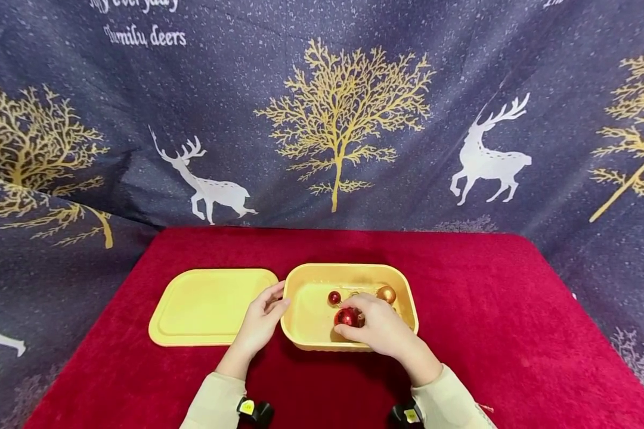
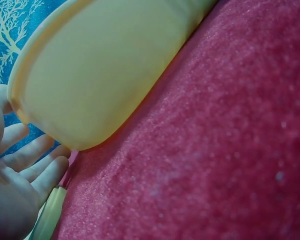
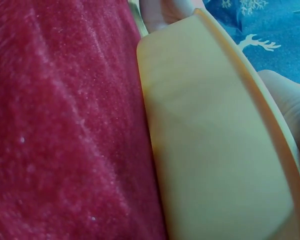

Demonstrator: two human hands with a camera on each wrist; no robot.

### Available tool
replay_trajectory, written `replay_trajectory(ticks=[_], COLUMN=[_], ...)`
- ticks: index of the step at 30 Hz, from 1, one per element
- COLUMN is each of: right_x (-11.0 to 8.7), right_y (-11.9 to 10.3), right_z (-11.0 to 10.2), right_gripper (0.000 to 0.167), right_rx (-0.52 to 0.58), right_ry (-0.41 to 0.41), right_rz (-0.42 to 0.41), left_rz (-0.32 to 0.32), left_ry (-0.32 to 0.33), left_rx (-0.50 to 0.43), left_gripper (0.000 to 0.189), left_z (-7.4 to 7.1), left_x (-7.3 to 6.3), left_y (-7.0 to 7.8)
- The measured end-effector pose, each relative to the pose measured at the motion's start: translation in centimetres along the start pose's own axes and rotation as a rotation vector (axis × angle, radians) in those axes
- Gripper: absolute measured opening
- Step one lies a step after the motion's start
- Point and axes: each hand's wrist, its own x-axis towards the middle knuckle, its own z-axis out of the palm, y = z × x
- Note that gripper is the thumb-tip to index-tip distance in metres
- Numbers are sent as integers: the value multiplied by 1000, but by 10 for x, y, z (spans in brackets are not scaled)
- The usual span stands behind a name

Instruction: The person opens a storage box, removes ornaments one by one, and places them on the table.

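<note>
"Head view: how far along are we?"

"I see the yellow lid (image 1: 209,305) off, flat on the red cloth (image 1: 488,333) beside the box (image 1: 307,313). A small red ball (image 1: 334,297) and a gold ball (image 1: 386,294) lie inside."

"And the hands?"

"Apart. The right hand (image 1: 380,325) has thumb and fingers round the big red ball (image 1: 344,319), within the box walls; the left hand (image 1: 262,316) touches the left wall, fingers relaxed."

"What's left?"

"I judge that ball unfinished: it's unreleased, and the box is uncovered."
</note>
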Motion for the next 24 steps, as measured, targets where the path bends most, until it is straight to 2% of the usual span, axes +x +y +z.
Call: replay_trajectory(ticks=[7,24], right_x=[1,-1], right_y=[1,8], right_z=[-3,-13], right_gripper=[32,37], right_rx=[45,17], right_ry=[31,237], right_rz=[-35,-92], left_rz=[5,-5], left_ry=[-3,7], left_rx=[0,4], left_gripper=[43,42], left_z=[-1,0], left_x=[1,0], left_y=[-1,-1])
